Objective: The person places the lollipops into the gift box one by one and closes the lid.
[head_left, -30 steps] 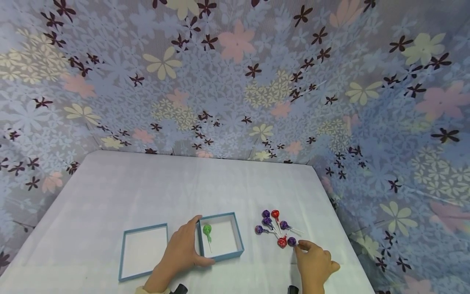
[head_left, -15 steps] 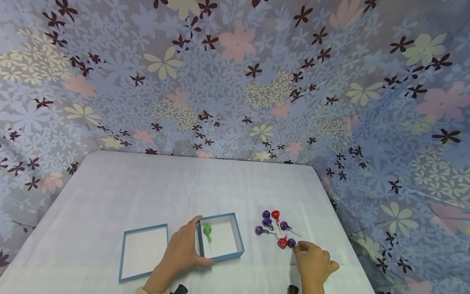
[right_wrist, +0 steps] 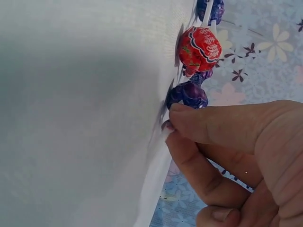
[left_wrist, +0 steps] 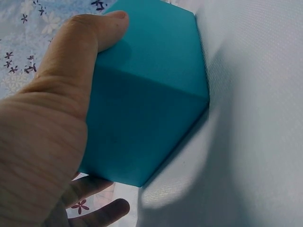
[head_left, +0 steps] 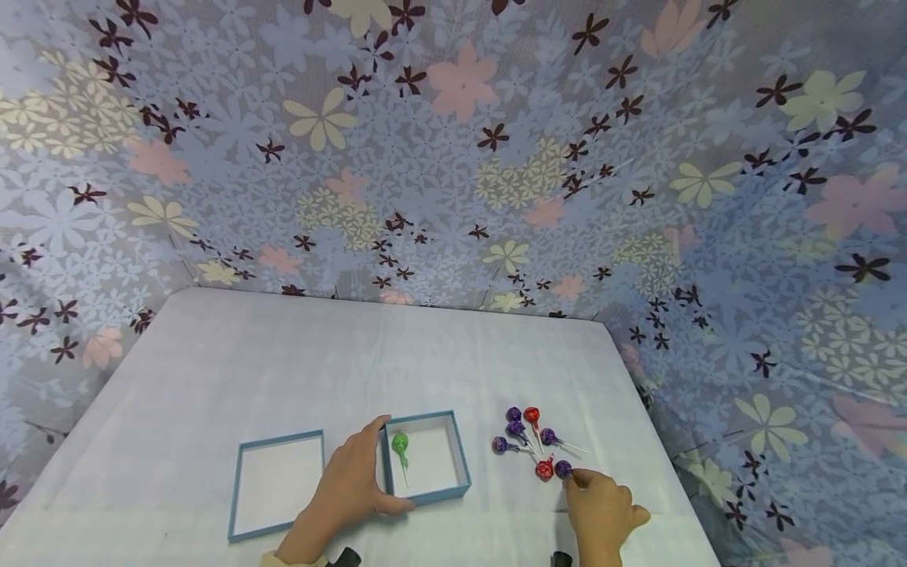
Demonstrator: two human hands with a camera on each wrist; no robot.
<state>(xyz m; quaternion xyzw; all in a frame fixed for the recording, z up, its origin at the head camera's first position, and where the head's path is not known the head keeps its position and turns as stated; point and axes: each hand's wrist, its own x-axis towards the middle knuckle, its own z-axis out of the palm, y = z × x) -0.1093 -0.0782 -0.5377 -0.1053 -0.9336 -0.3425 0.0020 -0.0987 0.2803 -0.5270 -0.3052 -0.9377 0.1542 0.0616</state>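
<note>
My left hand (head_left: 368, 472) grips the near left corner of an open teal box (head_left: 460, 461), thumb on the near wall and fingers along the left side. In the left wrist view the thumb (left_wrist: 94, 28) lies over the box wall (left_wrist: 151, 94). A green lollipop (head_left: 400, 443) lies inside. To the right is a cluster of several purple and red lollipops (head_left: 527, 431). My right hand (head_left: 577, 480) pinches at the nearest purple lollipop (head_left: 563, 469). In the right wrist view, thumb and forefinger (right_wrist: 189, 156) meet against its head (right_wrist: 187, 94), beside a red lollipop (right_wrist: 199, 47). Its stick is hidden.
A second shallow teal tray (head_left: 241, 504) with a white inside lies left of the box. All sit on a white cloth-covered table (head_left: 319, 362), walled at the back and right by flowered fabric (head_left: 453, 157). The table's right edge runs close to my right hand.
My right hand has crept slightly left, its fingertips closing onto the nearest purple lollipop. The left hand and the box have not moved.
</note>
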